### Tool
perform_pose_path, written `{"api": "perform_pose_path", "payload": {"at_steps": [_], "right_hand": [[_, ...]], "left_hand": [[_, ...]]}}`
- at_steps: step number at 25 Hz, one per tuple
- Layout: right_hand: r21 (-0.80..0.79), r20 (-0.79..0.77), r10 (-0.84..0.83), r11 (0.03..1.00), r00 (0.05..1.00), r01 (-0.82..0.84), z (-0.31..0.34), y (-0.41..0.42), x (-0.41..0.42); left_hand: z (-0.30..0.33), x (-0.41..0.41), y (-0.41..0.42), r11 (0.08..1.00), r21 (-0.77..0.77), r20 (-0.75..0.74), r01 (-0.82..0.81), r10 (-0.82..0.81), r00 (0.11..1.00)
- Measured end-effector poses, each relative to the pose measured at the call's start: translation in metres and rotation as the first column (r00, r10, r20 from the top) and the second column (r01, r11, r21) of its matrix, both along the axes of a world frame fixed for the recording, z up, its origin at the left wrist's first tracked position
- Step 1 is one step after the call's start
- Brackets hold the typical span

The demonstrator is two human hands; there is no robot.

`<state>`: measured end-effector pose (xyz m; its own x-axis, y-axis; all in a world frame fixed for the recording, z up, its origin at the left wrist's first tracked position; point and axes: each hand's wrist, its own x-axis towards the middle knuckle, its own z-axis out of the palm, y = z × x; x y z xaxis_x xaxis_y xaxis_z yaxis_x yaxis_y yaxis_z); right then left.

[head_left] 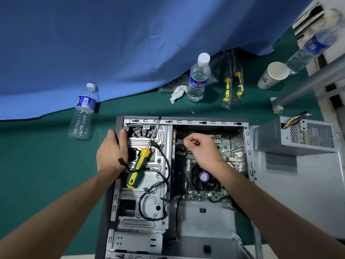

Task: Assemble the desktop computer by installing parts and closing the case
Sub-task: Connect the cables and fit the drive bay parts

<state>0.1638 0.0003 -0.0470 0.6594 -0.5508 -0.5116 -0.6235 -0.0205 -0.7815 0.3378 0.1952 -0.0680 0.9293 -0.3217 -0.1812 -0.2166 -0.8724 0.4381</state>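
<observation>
An open desktop case (205,221) lies on its side on the green table, motherboard (207,195) and CPU fan (204,177) exposed. My left hand (112,152) grips the case's left edge, thumb hooked over the rim near the drive cage (149,193). My right hand (201,146) pinches a small black cable connector (180,141) above the top-left corner of the motherboard. A yellow-and-green screwdriver (139,165) rests loose on the drive cage, its shaft pointing up. Black cables (164,184) loop across the cage.
A grey power supply (298,135) sits outside the case at the right, beside the side panel (298,199). Water bottles (198,79) (83,113), a crumpled tissue (178,93), bagged yellow-handled tools (233,85), a paper cup (272,74) and a loose screw (192,111) lie behind the case. Blue cloth covers the back.
</observation>
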Motion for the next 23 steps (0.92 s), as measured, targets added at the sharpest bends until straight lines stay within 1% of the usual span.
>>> {"api": "perform_pose_path", "payload": {"at_steps": [9,13,19,23], "right_hand": [[-0.011,-0.006,-0.002,1.000,1.000,0.002,-0.004,-0.001,0.008],[-0.008,0.002,0.034,0.999,0.999,-0.034,-0.004,0.004,0.012],[-0.005,-0.002,-0.011,1.000,1.000,0.011,-0.003,-0.003,0.009],[-0.002,-0.026,0.022,1.000,0.999,-0.022,-0.004,0.001,0.010]], "left_hand": [[-0.002,0.002,0.000,1.000,0.009,-0.007,0.002,-0.002,1.000],[0.000,0.001,0.000,1.000,0.003,-0.018,0.002,-0.002,1.000],[0.000,0.000,0.000,1.000,-0.005,-0.007,-0.003,0.003,1.000],[-0.001,0.001,0.001,1.000,0.003,-0.018,-0.003,0.003,1.000]]}}
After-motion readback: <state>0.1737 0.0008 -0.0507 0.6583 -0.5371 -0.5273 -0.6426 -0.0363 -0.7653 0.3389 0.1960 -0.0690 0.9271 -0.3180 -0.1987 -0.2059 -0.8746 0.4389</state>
